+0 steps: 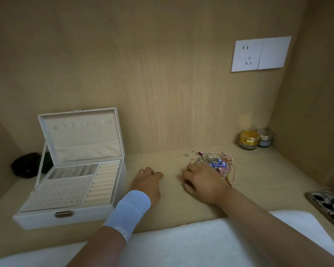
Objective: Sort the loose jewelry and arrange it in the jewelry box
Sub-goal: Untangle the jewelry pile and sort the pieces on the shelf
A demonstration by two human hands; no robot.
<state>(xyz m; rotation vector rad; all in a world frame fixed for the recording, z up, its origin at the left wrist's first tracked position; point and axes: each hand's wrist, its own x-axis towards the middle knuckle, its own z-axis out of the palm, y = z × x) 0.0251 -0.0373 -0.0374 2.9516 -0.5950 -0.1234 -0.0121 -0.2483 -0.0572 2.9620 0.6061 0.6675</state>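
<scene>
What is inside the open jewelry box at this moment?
The jewelry box shows bare ring rolls, an earring panel and slots, no jewelry. Anything under them is covered.

- Jewelry box (66, 218): white shell, cream lining, bronze clasp.
- Loose jewelry (218, 162), right of the box: silver, gold, blue, pink.
- Wristband (129, 212), just right of the box: pale blue.
- Far right of the box: yellow jar (249, 139), grey jar (265, 140), and a black-and-white patterned case (330, 207).
</scene>
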